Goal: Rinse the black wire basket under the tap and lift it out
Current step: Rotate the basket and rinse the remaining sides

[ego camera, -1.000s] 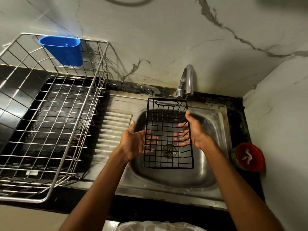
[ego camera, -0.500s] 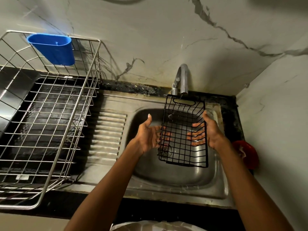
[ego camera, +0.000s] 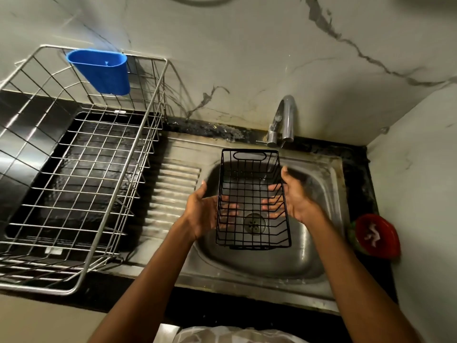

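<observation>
While we cradle the black wire basket (ego camera: 252, 201) between left hand (ego camera: 201, 214) and right hand (ego camera: 295, 199), fingers spread beneath, its long axis points twelve o'clock toward the tap (ego camera: 284, 120).

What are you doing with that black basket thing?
A person holds the black wire basket over the steel sink, near the tap. The left hand and right hand support it from each side, fingers underneath. No running water shows. A silver dish rack stands alongside.
</observation>
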